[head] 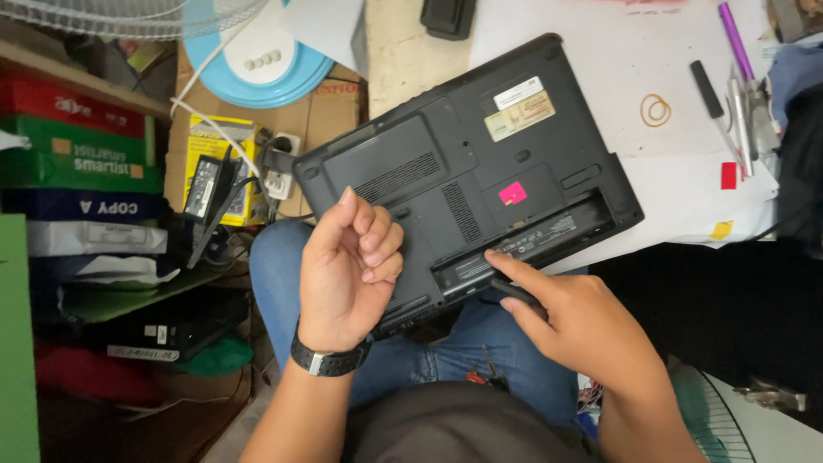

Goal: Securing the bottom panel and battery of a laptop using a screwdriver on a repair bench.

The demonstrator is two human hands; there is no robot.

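A: Where's the laptop (480,163)?

B: Upside down, base facing me, near edge over my lap, far part on the counter (617,51). It lies just under and ahead of both my hands.

A: Left hand (347,274)?

B: Curled into a loose fist, fingers together, hovering over the near left corner of the laptop. Holding nothing that I can see.

A: Right hand (583,330)?

B: Index finger stretched out, tip on the edge of the open battery bay (531,244); other fingers folded around a dark slim tool (517,294), can't tell what kind.

A: How will it handle?

B: My guess: fairly heavy, stiff plastic shell, smooth, so a bit slippery. Fragile at the vents and around the empty bay; hinge side too. I'd hold it by the two long side edges, flat palms, not by the bay lip.

A: Anything else close?

B: Pink sticker (512,193) just beyond my right fingertip. Pens (737,86) and a rubber band (657,110) well off to the far right. Power adapter (206,184) left of my left hand.
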